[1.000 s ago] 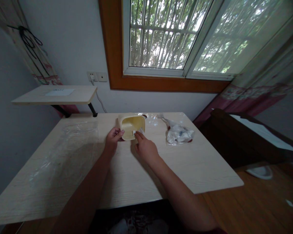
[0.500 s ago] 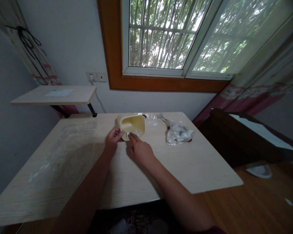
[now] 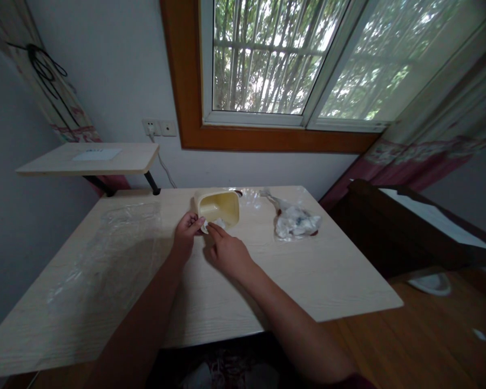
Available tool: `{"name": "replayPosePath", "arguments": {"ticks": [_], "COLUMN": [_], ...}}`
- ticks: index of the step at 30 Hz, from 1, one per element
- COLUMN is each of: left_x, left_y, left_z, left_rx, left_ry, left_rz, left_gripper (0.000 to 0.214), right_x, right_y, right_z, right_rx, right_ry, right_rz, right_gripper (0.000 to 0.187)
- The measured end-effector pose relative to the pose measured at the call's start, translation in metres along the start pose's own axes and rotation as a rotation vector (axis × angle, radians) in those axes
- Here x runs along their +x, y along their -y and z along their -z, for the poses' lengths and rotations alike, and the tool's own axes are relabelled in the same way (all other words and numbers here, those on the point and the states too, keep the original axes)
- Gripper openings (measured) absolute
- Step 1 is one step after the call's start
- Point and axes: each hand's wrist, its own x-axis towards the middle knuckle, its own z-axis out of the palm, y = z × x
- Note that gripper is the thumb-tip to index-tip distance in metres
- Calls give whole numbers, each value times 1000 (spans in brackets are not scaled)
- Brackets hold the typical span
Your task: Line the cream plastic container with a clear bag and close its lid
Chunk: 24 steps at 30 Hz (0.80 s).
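A cream plastic container (image 3: 221, 206) lies on its side on the light wooden table (image 3: 328, 281), its mouth facing me. My left hand (image 3: 187, 233) is closed on the container's near left rim. My right hand (image 3: 225, 250) is at the mouth, fingers pinched on a small white piece (image 3: 217, 223) at the lower rim. A clear bag with white items (image 3: 295, 222) lies to the right of the container, apart from both hands.
A sheet of clear plastic film (image 3: 109, 248) covers the table's left part. A raised side shelf (image 3: 89, 158) with a paper stands at the back left. A dark wooden bed frame (image 3: 409, 232) is at the right. The window is behind the table.
My right hand has slid left along the container's lower rim with the white piece. My left hand has stayed on the rim.
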Motion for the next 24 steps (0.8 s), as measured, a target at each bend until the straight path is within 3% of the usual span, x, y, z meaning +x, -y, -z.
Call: {"name": "replayPosePath", "arguments": {"ticks": [3,12,20,24], "left_x": [1,3,1,1], "left_y": [1,0,-1,-2], "left_z": [2,3,2,1], "left_rx": [-1,5,2,-5], "left_ry": [2,4,4,1], "left_rz": [-2,-11,13,17], "left_gripper": [41,42,43,43], "right_x": [0,4,0,0], "right_y": [-2,-25,-2,-6], "right_z": [1,11,6,8], "right_rx": [-2,-130,9,-4], "right_ry": [-17,29,16,21], "right_rz": [11,-141,43,20], "right_gripper": [65,62,66,65]}}
